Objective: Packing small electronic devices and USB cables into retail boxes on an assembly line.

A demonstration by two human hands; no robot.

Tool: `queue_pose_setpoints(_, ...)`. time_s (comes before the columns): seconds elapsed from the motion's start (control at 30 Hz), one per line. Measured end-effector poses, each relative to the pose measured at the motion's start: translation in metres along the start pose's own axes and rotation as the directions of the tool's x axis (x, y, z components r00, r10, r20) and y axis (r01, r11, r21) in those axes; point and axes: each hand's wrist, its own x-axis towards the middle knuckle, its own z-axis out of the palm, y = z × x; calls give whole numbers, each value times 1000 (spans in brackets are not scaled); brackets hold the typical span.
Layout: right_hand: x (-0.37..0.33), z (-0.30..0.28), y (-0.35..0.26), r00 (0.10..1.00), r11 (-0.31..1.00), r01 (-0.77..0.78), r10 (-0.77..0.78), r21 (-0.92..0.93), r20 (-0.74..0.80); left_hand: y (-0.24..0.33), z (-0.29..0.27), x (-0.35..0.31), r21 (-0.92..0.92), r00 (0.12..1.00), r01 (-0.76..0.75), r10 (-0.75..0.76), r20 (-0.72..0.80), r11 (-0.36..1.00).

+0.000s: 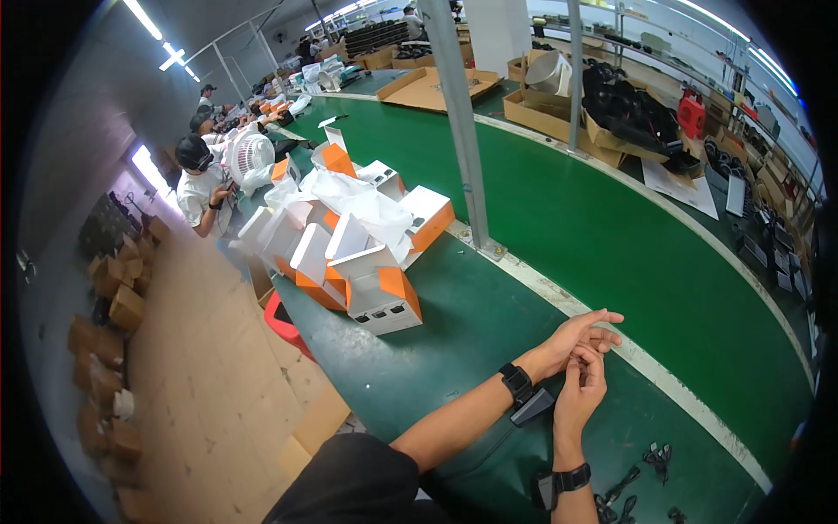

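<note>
My left hand point(566, 342) reaches over the dark green worktable point(471, 323), close to its pale edge strip. Its fingers stretch out to the right, slightly apart, and I see nothing held in them. Just below, my right hand point(583, 384) meets the left palm with its fingers bent and pressed together. Whatever those fingers may hold is hidden. Black straps circle both wrists, with a dark wedge-shaped device point(533, 408) by the left one. Nearest to the right forearm lie several bundled black cables point(658, 461).
Open white-and-orange boxes point(384, 301) crowd the table's left part, with white plastic bags point(362, 201) on top. A metal post point(463, 131) rises beside the green conveyor belt point(594, 218). Cartons of black parts point(624, 105) stand across it. A co-worker point(202, 179) is at the far left.
</note>
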Motion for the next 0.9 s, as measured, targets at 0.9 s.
queue_pose_setpoints(0.9,1,-1,1,1000,1000,15,-15,-3,10,0,0,0,0,1000,-3,3,-4,1000)
